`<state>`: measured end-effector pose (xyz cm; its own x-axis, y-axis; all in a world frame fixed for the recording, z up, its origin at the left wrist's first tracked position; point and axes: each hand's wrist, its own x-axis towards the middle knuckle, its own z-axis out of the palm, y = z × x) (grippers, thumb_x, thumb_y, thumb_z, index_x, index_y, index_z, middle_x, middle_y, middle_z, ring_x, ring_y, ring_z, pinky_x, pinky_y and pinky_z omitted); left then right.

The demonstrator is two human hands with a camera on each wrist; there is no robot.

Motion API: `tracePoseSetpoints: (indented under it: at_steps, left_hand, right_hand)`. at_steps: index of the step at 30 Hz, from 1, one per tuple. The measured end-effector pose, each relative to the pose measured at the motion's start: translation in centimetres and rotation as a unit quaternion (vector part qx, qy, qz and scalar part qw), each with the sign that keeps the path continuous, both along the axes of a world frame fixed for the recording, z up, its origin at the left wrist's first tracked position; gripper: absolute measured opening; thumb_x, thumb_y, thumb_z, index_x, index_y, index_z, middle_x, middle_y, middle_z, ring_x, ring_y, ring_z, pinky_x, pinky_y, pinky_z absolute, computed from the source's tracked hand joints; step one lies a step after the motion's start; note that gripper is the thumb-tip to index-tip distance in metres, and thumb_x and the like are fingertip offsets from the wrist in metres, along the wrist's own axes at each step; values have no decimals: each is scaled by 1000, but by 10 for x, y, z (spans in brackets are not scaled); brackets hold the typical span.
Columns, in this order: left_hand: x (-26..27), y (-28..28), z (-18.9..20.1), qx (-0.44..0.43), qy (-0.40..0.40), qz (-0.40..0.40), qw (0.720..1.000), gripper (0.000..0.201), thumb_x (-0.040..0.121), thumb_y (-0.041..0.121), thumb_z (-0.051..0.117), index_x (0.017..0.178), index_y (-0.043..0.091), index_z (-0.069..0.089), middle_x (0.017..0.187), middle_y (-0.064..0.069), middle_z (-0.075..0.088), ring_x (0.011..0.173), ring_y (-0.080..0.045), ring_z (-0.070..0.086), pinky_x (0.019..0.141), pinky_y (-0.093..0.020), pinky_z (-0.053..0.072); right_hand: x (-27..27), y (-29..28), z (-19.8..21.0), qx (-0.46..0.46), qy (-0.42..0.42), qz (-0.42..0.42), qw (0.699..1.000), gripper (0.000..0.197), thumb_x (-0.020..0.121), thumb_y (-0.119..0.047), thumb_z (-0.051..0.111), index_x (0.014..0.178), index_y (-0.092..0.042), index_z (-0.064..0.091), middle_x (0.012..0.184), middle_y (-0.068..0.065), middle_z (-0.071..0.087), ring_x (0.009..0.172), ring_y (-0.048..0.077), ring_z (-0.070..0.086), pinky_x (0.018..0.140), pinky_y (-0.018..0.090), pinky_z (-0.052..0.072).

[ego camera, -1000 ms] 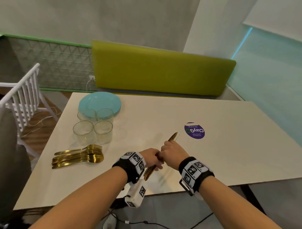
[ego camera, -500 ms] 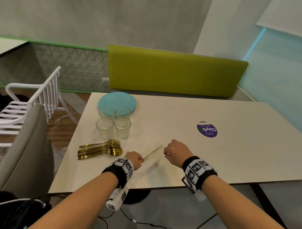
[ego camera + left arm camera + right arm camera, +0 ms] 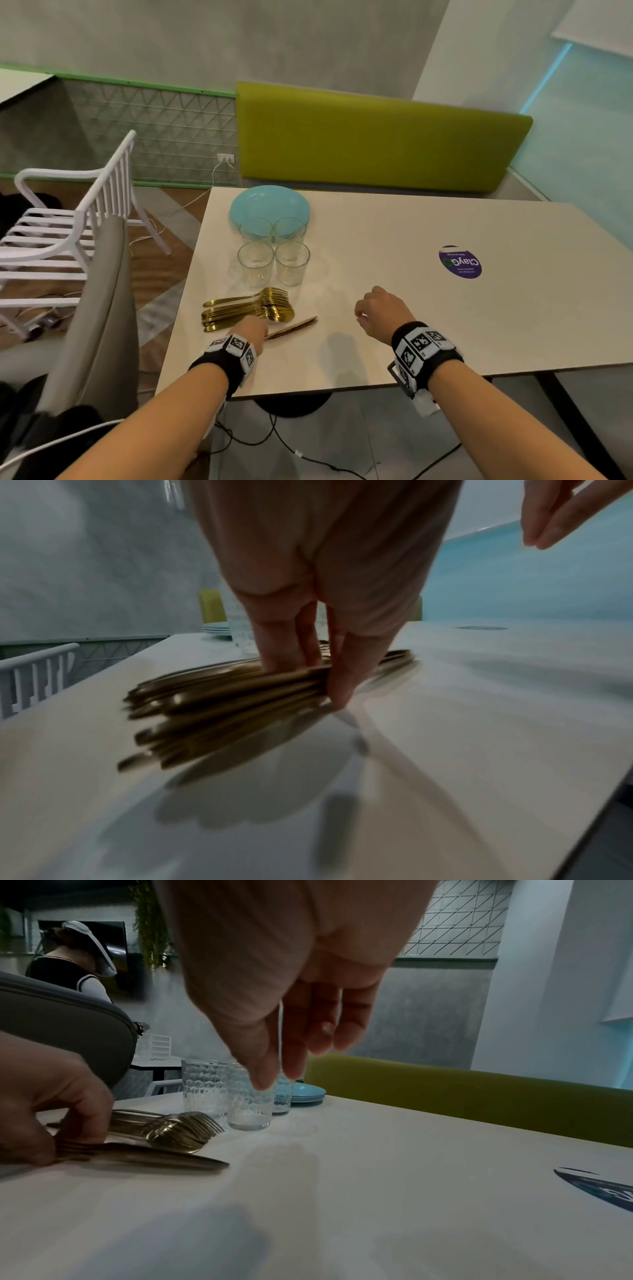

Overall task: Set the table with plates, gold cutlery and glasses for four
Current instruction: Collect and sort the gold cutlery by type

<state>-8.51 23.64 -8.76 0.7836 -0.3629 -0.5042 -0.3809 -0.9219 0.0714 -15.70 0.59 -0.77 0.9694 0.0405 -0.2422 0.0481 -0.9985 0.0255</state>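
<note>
Turquoise plates [image 3: 270,205] are stacked at the table's [image 3: 411,325] far left, with several clear glasses [image 3: 274,253] just in front. A pile of gold forks and spoons [image 3: 250,306] lies nearer me. My left hand [image 3: 250,334] pinches a bundle of gold knives [image 3: 294,327] by the handles, low on the tabletop beside that pile. The left wrist view shows the fingers [image 3: 274,653] round the knives [image 3: 212,696]. My right hand [image 3: 376,313] hovers empty to the right, fingers hanging loosely [image 3: 291,1047]. The knife blades [image 3: 164,1156] lie flat under the fork tines [image 3: 185,1129].
A purple round sticker [image 3: 460,262] marks the table's right half. A grey chair back [image 3: 99,308] stands at the table's left end, a white slatted chair [image 3: 68,233] behind it. A green padded bench back [image 3: 376,147] runs along the far side. Cables lie on the floor.
My right hand let go of the knives. My left hand carried them left and lowered them beside the fork and spoon pile. My view swung left.
</note>
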Motion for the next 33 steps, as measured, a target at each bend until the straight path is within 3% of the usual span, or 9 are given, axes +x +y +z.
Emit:
tracePoseSetpoints:
  at_steps: [8,23,28,33]
  left_hand:
    - [18,24,3,67,4,-45,997,35,93,2,46,125,9,58,126,-10,59,114,-25,60,99,-30,49]
    - [23,19,18,91,-35,-113,989,32,96,8,44,126,9,55,127,-9,59,116,-25,59,94,-34,48]
    - [39,-2,46,25,-87,-117,989,31,93,13,50,123,15,56,121,-6,61,113,-25,59,93,-35,48]
    - [90,-31,93,-158,-107,-62,980,30,91,22,53,121,24,59,119,1,63,111,-20,59,91,-32,47]
  right_hand:
    - [5,9,-5,-9,1,-23,1000,29,97,-20,43,118,-14,61,117,5,61,120,19,45,91,30,43]
    - [29,13,-11,-2,10,-42,999,27,96,-21,44,115,-16,62,116,5,60,114,20,50,87,29,43]
    - [55,4,-9,1,12,-47,999,26,95,-24,46,114,-19,63,115,5,60,112,21,52,87,30,44]
    - [109,-10,-5,24,8,-55,998,25,94,-26,48,112,-19,64,113,5,62,108,22,55,86,31,46]
